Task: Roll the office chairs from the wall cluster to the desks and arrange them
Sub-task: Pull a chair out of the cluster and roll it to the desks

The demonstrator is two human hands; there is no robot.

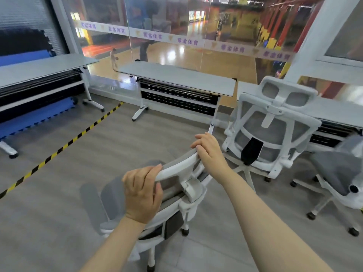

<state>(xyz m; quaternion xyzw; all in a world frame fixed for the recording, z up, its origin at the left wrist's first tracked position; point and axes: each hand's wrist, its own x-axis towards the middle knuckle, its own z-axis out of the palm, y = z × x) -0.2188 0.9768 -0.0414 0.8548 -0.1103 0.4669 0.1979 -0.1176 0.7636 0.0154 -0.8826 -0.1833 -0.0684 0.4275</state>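
A white-framed office chair (188, 191) with grey mesh stands just in front of me, its back toward me. My left hand (142, 193) grips the left end of its headrest and my right hand (209, 149) grips the right end. A second white and grey chair (273, 132) stands to the right, its back also toward me, close to a grey desk (176, 77) by the glass wall. A third chair (337, 173) is at the far right, blurred.
Another grey desk (45, 65) stands at the left over blue foam mats (35, 116). Yellow-black tape (64, 146) runs diagonally across the grey floor. A further desk (337, 112) lies at the right behind the chairs. Glass panels close off the far side.
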